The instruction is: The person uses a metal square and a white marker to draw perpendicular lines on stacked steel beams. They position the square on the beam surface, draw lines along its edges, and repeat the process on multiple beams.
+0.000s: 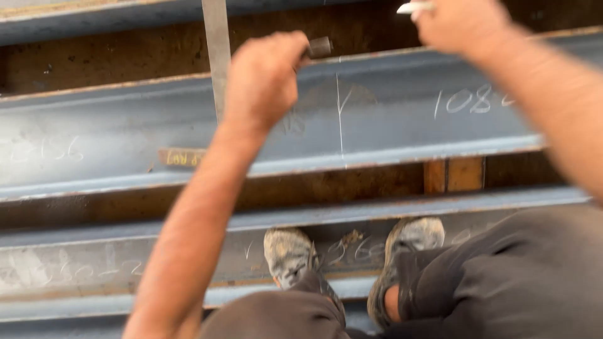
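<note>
Worker's left hand (264, 78), arm stretched fwd, is fisted round a dark cylindrical tool (318, 47) just above a chalk line (340, 113) on a grey steel beam (125, 135), beside a flat metal ruler (217, 50). Right hand (461, 22), raised at top edge, is closed on a white marker (411, 7). Dusty shoes (289, 254) rest on a lower beam.
</note>
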